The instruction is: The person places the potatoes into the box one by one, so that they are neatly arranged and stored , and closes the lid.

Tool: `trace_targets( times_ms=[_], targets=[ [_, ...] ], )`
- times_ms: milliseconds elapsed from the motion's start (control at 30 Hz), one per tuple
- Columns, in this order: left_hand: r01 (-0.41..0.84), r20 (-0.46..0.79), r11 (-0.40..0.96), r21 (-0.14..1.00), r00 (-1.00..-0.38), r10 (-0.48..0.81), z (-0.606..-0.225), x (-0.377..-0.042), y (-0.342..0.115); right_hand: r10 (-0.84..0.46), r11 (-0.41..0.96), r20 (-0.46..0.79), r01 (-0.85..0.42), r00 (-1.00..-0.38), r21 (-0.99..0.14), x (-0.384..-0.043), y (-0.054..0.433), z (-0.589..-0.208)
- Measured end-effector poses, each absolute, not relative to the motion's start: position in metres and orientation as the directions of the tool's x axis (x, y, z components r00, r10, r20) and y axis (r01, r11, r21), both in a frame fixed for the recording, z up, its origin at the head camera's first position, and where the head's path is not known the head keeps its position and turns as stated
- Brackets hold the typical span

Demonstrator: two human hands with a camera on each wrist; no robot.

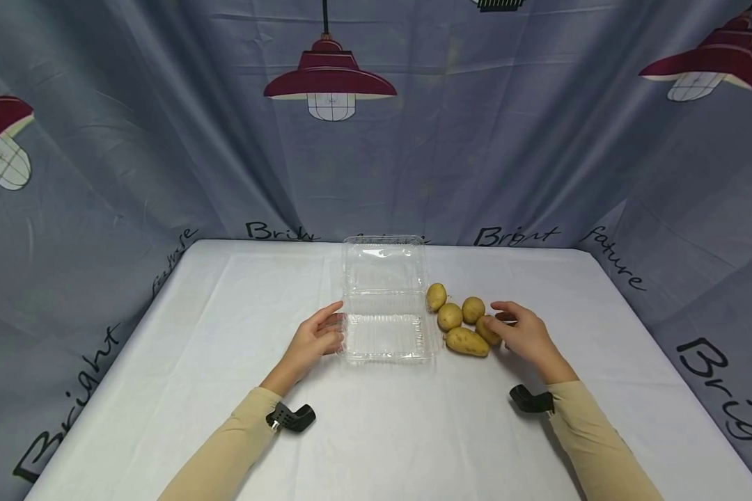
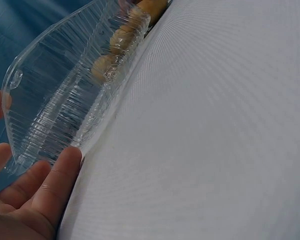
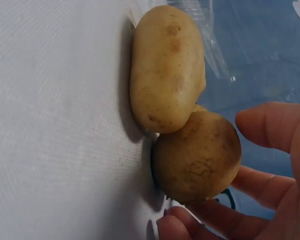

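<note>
A clear plastic clamshell box [image 1: 385,337] lies opened out on the white cloth, its lid [image 1: 384,268] folded back toward the curtain. At its left side is my left hand [image 1: 316,337], fingers extended along the wall and fingertips right at the plastic. Several potatoes sit just right of the box, among them a long potato [image 1: 466,342] at the front. My right hand [image 1: 521,335] is around the rightmost potato [image 3: 197,157]. In the right wrist view the thumb [image 3: 265,125] stands slightly off its skin, while the other fingers reach along its far side.
Three more potatoes, one of them a round potato [image 1: 449,316], are grouped between the box and the right hand. A white cloth [image 1: 413,431] covers the table. Behind it hangs a blue-grey curtain [image 1: 476,160] printed with red lamps and lettering.
</note>
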State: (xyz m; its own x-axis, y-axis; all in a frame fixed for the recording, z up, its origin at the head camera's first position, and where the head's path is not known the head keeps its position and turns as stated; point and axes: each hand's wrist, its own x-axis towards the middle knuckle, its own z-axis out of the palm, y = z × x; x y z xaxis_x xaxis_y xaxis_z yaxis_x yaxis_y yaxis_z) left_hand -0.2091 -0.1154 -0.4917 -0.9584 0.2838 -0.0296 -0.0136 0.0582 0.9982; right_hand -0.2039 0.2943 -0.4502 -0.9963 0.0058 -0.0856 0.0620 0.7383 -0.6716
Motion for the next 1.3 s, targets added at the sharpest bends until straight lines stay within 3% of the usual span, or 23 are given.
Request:
trace_targets(
  times_ms=[400, 1300],
  targets=[
    [-0.014, -0.028, 0.051, 0.999, -0.958, 0.286, -0.4912, -0.2081, -0.1148, -0.007, 0.613, -0.171, 0.131, -0.985, -0.779, -0.2044, 0.298, -0.4547],
    [-0.018, -0.033, 0.055, 0.998, -0.96, 0.277, -0.4919, -0.2087, -0.1147, 0.024, 0.563, -0.18, 0.162, -0.983, -0.81, -0.2052, 0.296, -0.4577]
  ],
)
